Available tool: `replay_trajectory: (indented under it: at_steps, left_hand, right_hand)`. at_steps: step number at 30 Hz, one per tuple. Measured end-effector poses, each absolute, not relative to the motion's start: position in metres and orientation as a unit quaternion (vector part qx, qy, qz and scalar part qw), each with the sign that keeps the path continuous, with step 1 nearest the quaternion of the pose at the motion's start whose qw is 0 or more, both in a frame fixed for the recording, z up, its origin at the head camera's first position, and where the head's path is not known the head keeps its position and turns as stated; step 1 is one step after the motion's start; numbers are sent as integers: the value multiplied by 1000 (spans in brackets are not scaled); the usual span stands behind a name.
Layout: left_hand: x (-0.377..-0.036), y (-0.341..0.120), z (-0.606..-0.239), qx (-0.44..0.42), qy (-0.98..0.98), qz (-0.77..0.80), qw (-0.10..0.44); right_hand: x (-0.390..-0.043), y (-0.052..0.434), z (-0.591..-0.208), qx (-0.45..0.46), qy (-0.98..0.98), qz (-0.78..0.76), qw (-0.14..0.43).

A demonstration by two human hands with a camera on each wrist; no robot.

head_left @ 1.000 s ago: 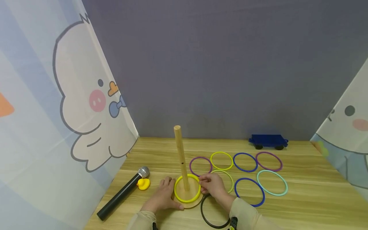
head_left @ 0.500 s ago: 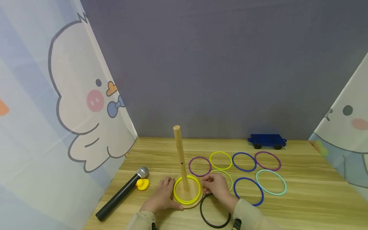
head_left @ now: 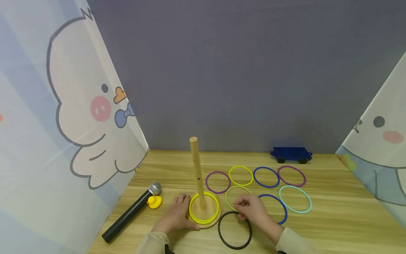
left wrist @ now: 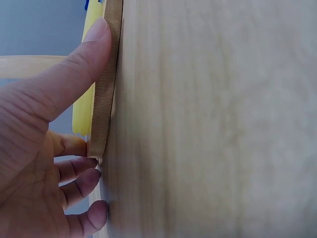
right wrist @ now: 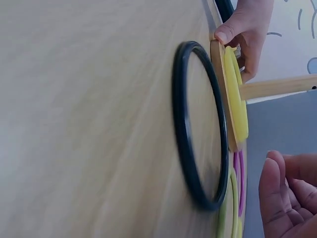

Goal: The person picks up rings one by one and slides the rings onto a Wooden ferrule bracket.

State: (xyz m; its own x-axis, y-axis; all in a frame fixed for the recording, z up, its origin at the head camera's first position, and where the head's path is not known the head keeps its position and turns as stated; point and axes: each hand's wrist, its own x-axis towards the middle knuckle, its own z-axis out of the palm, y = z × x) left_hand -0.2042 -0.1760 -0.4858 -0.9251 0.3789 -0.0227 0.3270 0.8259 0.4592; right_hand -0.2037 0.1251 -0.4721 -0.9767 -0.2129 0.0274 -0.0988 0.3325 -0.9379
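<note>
A wooden peg stand (head_left: 195,158) rises from a round base (head_left: 204,226). Yellow rings (head_left: 216,217) lie stacked round its peg, down at the base. My left hand (head_left: 177,215) grips the base's left edge; in the left wrist view its thumb (left wrist: 81,62) presses the rim. My right hand (head_left: 253,210) holds nothing, its fingers curled and the thumb tip against the index finger in the right wrist view. In the head view it overlaps a light green ring (head_left: 226,199) and the back of a black ring (head_left: 219,233).
Behind lie purple (head_left: 207,183), yellow (head_left: 229,178) and blue rings (head_left: 254,176), with another blue (head_left: 286,213), a mint (head_left: 311,204) and a purple ring (head_left: 305,180) rightward. A blue wagon (head_left: 291,153) stands at the back, a microphone (head_left: 128,217) and duck (head_left: 154,202) at left.
The right hand has let go of a yellow ring, which has settled on the base, and has moved right over the light green ring. The left hand keeps its hold.
</note>
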Motion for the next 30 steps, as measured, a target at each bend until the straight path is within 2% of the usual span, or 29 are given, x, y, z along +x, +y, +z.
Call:
replay_trajectory:
  at_steps: [19,30]
  left_hand:
    - [-204,-178,-486,181,956,223,60]
    - [-200,-174,-480,185,955,227,55]
  right_hand:
    - [-181,155,-487,-141,914,-381,14]
    - [-179,151,-484,-111,931,-347,17]
